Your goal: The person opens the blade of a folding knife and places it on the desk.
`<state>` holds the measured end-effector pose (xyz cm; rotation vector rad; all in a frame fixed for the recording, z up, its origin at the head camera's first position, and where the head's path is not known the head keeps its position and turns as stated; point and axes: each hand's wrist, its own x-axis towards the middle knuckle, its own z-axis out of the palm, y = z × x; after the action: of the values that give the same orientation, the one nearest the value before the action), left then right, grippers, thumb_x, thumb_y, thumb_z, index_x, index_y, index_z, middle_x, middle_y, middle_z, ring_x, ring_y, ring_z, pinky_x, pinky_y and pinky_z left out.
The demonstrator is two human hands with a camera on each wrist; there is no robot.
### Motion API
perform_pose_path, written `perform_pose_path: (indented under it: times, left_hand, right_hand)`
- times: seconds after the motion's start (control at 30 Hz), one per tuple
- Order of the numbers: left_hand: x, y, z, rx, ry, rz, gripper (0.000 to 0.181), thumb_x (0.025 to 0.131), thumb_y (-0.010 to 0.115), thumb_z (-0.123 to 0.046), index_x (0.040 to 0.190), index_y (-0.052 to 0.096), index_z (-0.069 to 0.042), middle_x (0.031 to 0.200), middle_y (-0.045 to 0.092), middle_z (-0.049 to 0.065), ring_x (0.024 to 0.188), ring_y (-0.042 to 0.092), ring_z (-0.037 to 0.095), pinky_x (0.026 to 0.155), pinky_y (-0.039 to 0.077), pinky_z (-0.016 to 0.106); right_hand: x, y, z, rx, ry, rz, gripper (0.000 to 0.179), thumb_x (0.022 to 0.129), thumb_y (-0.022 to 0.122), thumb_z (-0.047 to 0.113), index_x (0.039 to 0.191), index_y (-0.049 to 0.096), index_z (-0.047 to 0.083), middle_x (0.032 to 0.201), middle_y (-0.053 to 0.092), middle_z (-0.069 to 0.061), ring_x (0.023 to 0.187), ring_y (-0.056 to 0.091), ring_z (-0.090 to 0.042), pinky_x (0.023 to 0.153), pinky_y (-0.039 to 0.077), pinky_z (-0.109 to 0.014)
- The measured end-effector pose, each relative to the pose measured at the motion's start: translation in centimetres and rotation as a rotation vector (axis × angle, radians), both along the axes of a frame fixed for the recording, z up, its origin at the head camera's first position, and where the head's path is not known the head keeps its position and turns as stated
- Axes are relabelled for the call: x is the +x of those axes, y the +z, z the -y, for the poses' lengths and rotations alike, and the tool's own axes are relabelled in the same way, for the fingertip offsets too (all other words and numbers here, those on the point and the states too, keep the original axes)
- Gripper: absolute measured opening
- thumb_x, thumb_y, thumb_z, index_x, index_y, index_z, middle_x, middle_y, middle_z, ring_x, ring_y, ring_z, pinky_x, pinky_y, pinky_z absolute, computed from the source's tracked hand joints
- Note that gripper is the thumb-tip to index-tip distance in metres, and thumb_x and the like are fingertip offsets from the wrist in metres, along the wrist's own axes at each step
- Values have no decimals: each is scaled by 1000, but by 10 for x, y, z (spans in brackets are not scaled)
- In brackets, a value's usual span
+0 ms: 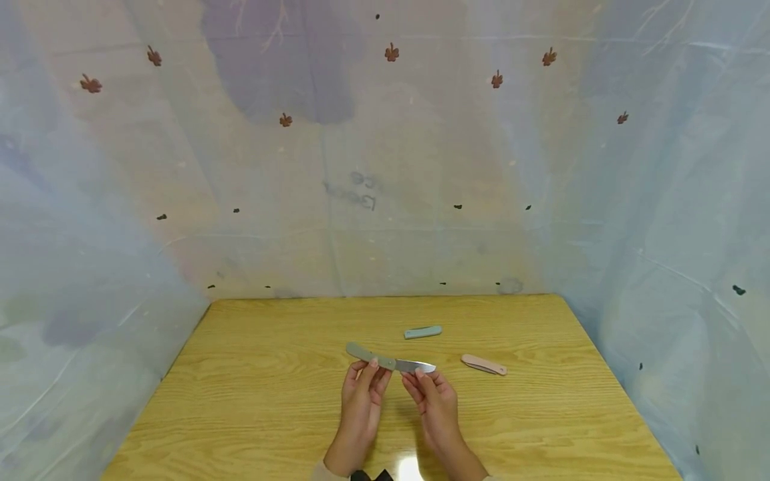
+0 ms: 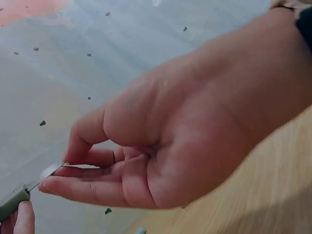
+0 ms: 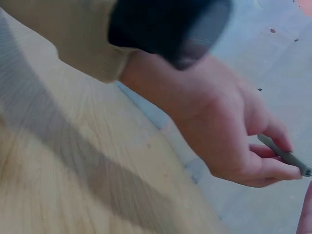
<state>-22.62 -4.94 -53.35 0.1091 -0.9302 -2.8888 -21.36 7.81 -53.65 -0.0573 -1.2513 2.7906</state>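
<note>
A pocket knife with a green handle (image 1: 363,353) is unfolded above the table, its silver blade (image 1: 415,365) pointing right. My left hand (image 1: 361,401) grips the handle near the pivot between thumb and fingers. With thumb and fingertips, my right hand (image 1: 439,407) pinches the blade toward its tip. The left wrist view shows the right hand (image 2: 195,131) on the blade, while the right wrist view shows the left hand (image 3: 219,126) around the green handle (image 3: 287,155). Farther back on the table lies a folded light blue pocket knife (image 1: 423,332). A folded pink pocket knife (image 1: 484,365) lies to the right.
The wood-grain table (image 1: 259,407) spreads under both hands. Pale patterned sheeting (image 1: 385,153) hangs behind it and along both sides. A dark object (image 1: 373,475) shows partly at the bottom edge, beside a bright reflection on the tabletop.
</note>
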Motion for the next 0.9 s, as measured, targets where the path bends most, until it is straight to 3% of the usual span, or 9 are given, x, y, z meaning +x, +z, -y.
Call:
perform_pose_path:
  times: [0.2,0.37,0.57,0.9]
  left_hand:
    - [-1,5,-1,89,-20,20,8,94,50,3,94,49,-5,102,51,9,96,61,22,94,42,35]
    - [0,6,-1,103,-32,55,7,95,49,2,94,48,-6,105,48,9,98,60,21,95,41,33]
    - [-1,1,-1,68,-21,62,8,94,49,2,95,47,-6,103,51,9,96,62,22,93,43,34]
    - [-5,-5,5,-45,1,59,14,92,56,-1,101,45,-3,100,55,11,94,62,22,93,44,36]
  right_hand:
    - [2,-2,5,-10,12,-28,15,93,52,2,104,49,-10,97,64,-17,98,63,-29,87,48,-38]
    - [3,-3,5,-1,21,-27,17,94,51,2,106,48,-10,99,64,-16,99,63,-28,86,48,-36]
    - [4,-6,5,21,7,9,18,94,49,1,107,47,-12,97,64,-17,97,64,-28,86,49,-35]
    - [5,-13,4,34,5,94,6,93,50,-1,94,53,-5,87,66,-15,88,66,-26,83,50,-36]
